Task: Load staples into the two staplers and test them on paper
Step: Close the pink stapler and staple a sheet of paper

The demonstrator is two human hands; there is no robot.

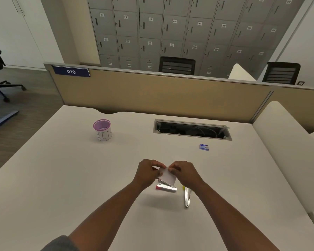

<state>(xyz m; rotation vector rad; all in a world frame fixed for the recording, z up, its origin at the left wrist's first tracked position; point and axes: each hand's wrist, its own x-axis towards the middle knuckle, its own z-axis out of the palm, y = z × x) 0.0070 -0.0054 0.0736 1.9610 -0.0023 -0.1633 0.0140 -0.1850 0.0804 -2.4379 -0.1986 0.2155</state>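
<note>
white paper (168,176) pinched by both grips, left (147,171) and right (183,172) | pink stapler (166,187) beneath | staple box (204,147) well apart

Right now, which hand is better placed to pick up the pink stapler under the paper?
Left, probably. The pink stapler lies just below the left hand, while the right hand sits farther right, nearer the other stapler. Both hands pinch the paper.

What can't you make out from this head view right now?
- Pink stapler: top hidden by the paper that the left hand and right hand pinch; whether it is loaded cannot be told.
- Second stapler: partly behind the right forearm.
- Staple box: print too small.
- Pink cup: contents unclear.
</note>
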